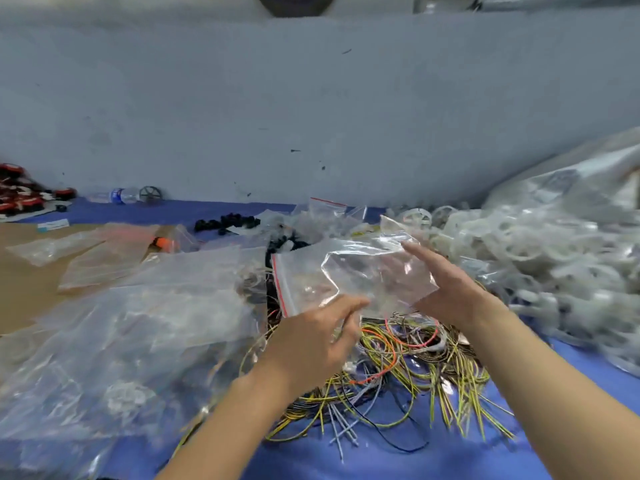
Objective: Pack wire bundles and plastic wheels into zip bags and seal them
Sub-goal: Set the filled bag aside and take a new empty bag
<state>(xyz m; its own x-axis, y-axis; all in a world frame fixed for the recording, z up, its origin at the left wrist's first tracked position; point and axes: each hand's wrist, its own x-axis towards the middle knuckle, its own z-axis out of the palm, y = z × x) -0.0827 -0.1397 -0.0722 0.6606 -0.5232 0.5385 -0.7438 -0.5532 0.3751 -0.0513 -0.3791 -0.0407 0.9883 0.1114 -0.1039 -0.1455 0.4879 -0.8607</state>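
Observation:
A clear zip bag (349, 271) with a red seal strip is held up over the table's middle. My left hand (318, 337) pinches its lower edge between thumb and fingers. My right hand (446, 285) lies against the bag's right side with straight fingers. Below both hands spreads a tangle of yellow, orange and grey wire bundles (408, 368) on the blue cloth. A heap of translucent plastic wheels (519, 251) fills the right side. I cannot tell whether the bag holds anything.
Loose clear zip bags (138, 323) pile up on the left, over brown cardboard (24, 292). Black parts (225, 223), a water bottle (117, 195) and red-black items (24, 192) lie along the grey wall. A large plastic sack (571, 188) rises at the right.

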